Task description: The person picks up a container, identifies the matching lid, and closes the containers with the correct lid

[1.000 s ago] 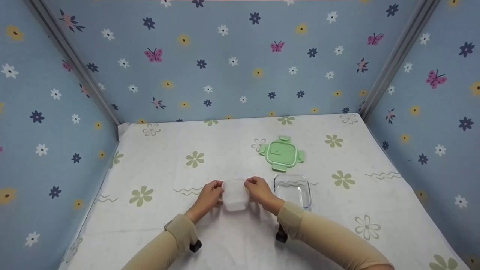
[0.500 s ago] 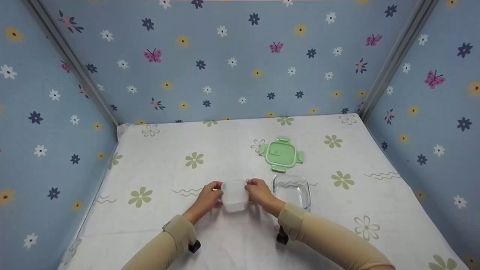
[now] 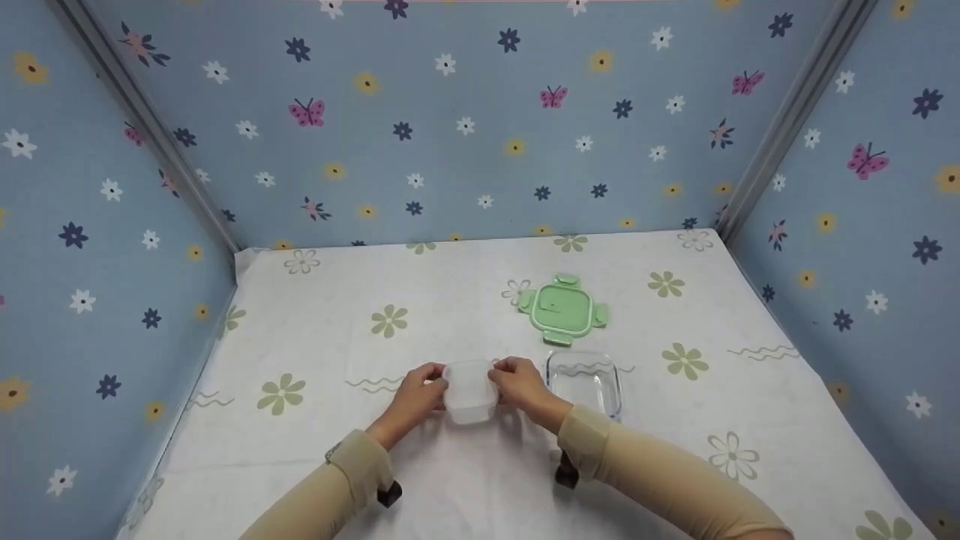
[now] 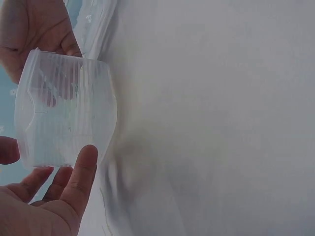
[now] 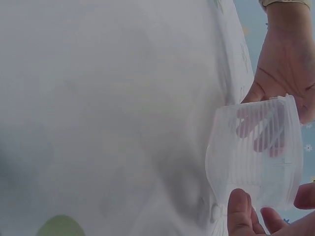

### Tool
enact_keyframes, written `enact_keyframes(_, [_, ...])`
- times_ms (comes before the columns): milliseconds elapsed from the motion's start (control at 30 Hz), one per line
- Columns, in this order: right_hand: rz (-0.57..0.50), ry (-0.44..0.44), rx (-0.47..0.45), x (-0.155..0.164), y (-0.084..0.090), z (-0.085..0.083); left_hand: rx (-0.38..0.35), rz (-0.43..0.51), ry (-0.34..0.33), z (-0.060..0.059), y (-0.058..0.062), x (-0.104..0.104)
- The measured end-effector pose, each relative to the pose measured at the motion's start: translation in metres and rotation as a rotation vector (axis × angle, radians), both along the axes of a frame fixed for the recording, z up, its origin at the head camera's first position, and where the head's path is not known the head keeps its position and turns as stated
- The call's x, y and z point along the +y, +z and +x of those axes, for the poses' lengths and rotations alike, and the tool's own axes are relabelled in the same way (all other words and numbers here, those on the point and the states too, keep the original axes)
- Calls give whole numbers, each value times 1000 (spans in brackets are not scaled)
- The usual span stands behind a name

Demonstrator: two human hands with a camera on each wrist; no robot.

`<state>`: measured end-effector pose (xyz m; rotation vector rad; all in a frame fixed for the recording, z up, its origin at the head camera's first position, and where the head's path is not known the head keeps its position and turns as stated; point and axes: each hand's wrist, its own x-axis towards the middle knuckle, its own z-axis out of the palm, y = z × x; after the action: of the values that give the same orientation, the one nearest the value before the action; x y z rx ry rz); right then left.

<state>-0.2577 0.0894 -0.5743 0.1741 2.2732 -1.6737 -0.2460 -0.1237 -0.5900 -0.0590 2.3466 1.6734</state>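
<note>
Between both hands sits a small, translucent white plastic box (image 3: pixel 470 391) with ribbed walls and what looks like a lid along one side. My left hand (image 3: pixel 416 396) holds its left side; in the left wrist view the fingers (image 4: pixel 81 184) lie against the wall, the thumb near the lid edge. From the opposite side my right hand (image 3: pixel 525 388) grips it, fingers (image 5: pixel 239 211) along the ribbed wall and thumb at the lid edge. The two wrist views show the box side-on, just above or on the cloth; I cannot tell which. Its inside looks blurred.
Right of my right hand stands an open clear glass container (image 3: pixel 618 384), partly hidden by the wrist. Behind it lies a green lid (image 3: pixel 564 309) with clip flaps spread out. White flowered cloth (image 3: pixel 322 442) covers the table; blue patterned walls (image 3: pixel 480 97) enclose three sides.
</note>
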Motion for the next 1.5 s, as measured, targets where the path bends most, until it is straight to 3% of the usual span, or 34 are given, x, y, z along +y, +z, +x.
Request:
enact_keyframes(200, [1, 1, 4, 2, 1, 3, -24, 10, 46, 2, -1, -1])
enact_keyframes(567, [-87, 3, -79, 7, 2, -1, -69, 8, 28, 7, 6, -4])
enact_keyframes(867, [-85, -25, -129, 7, 2, -1, -74, 48, 51, 6, -1, -4])
enact_keyframes(1233, [-152, -63, -77, 6, 6, -4, -24, 102, 124, -2, 1, -2])
enact_keyframes(1500, [-176, -78, -29, 1, 17, -13, 12, 91, 147, -15, 14, -4])
